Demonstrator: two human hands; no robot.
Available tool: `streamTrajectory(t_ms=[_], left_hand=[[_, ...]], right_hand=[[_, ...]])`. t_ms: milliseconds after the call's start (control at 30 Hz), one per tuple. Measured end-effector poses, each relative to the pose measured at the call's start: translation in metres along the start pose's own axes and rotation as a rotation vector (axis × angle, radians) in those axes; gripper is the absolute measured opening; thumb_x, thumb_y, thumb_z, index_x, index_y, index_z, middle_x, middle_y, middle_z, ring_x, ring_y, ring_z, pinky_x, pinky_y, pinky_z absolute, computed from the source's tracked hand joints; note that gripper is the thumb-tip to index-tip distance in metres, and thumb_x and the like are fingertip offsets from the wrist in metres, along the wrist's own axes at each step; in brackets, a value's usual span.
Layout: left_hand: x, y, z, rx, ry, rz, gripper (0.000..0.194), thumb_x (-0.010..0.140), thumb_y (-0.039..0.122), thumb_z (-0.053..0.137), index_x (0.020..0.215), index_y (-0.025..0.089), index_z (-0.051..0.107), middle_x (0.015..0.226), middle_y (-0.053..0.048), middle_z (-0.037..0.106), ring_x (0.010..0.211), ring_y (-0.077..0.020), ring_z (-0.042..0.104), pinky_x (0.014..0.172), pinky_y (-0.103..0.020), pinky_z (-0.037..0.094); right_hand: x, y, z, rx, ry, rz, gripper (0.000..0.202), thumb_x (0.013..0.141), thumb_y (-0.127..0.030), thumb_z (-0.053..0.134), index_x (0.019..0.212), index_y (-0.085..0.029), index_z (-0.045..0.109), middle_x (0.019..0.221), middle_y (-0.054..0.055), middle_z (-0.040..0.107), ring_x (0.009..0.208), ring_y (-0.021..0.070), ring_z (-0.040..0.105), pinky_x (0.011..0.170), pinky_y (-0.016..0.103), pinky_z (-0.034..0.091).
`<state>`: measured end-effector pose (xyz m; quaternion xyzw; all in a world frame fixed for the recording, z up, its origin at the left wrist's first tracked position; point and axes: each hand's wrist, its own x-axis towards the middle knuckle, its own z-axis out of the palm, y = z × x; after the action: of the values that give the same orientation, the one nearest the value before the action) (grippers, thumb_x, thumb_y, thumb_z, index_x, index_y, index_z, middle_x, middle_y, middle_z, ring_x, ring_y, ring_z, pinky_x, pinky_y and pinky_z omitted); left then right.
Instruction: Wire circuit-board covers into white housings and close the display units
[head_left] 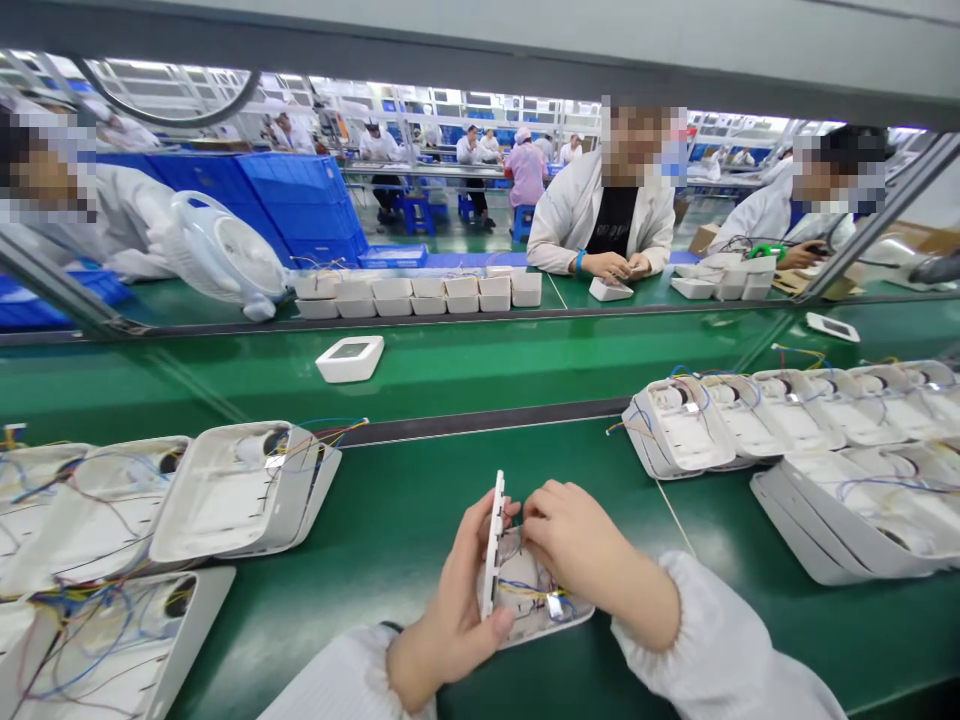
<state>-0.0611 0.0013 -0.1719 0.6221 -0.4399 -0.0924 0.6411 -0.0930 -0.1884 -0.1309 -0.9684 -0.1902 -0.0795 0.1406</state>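
My left hand point(466, 590) grips a thin white panel point(493, 545), held upright on its edge at the left side of an open white housing point(536, 625). The housing rests on the green work surface point(360, 560), with blue, yellow and red wires point(525, 590) and a small white connector point(554, 605) inside. Over the housing's far part, my right hand point(574, 530) has its fingers pinched together near the panel's inner side. What those fingertips hold is too small and hidden to name.
Open white housings with wires stand at the left point(232, 490) and right point(682, 430). A white device point(350, 358) lies on the green strip beyond a dark rail point(487, 418). Across it, a person point(615, 220) works beside white boxes point(431, 295) and a white fan point(225, 250).
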Motion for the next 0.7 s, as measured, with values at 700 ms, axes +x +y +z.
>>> streamTrajectory(t_ms=[700], left_hand=[[0.003,0.011,-0.009,-0.042,-0.005,-0.066,0.085,0.086,0.063,0.051,0.149,0.019,0.014,0.146,-0.020,0.031,0.138,-0.0353,0.033,0.115,-0.055,0.026]], right_hand=[[0.002,-0.003,0.016,0.075,0.169,-0.005,0.014,0.092,-0.024,0.058,0.081,-0.016,0.060,0.076,0.003,0.055,0.071,0.0166,0.045,0.064,0.030,0.027]])
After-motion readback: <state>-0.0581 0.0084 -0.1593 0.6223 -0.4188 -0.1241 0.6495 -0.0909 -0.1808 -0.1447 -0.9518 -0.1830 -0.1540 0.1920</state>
